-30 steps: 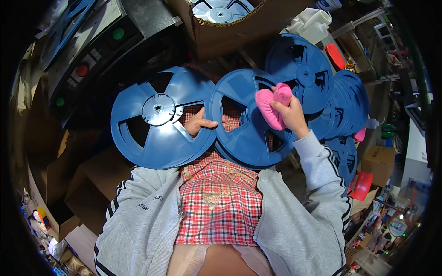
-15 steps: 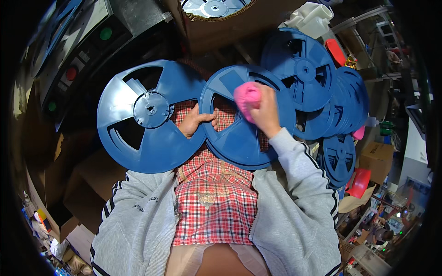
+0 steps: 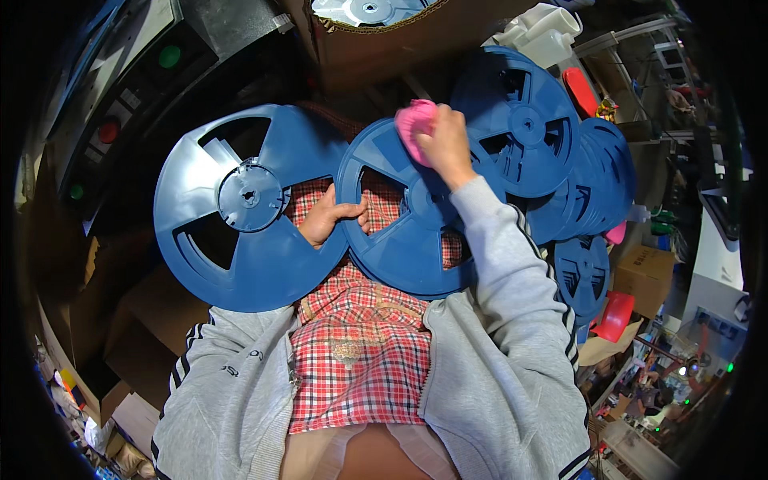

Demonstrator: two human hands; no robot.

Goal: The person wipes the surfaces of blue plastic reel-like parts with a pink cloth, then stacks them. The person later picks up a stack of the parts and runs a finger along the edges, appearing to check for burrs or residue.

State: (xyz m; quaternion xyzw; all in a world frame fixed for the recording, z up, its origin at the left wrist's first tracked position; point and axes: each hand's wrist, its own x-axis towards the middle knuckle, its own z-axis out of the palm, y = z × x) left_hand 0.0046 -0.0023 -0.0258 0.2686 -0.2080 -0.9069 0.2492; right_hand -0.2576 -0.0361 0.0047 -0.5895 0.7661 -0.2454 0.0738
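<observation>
Two blue plastic reels lie side by side in front of me, over my red checked apron (image 3: 360, 352). My left hand (image 3: 324, 219) grips the rim of the middle reel (image 3: 400, 252), with fingertips showing through its cut-out opening. A pink cloth (image 3: 416, 130) is bunched in my right hand (image 3: 450, 148), at the far edge of that same reel; the fingers under the cloth are partly hidden. To the left, the other reel (image 3: 280, 272) shows its round hub and three openings, and it sits close against my left hand.
On the right stand stacked blue reels (image 3: 552, 172), with more reels (image 3: 582, 276) below them. Far ahead is a cardboard box (image 3: 368, 60) with a pale reel in it. A dark machine (image 3: 144, 88) with coloured buttons is at far left. White plastic bottles (image 3: 544, 36) are at far right.
My right hand has moved the pink cloth away from me and slightly left, up to the reel's far edge. My left hand keeps its grip. The whole view has shifted a little.
</observation>
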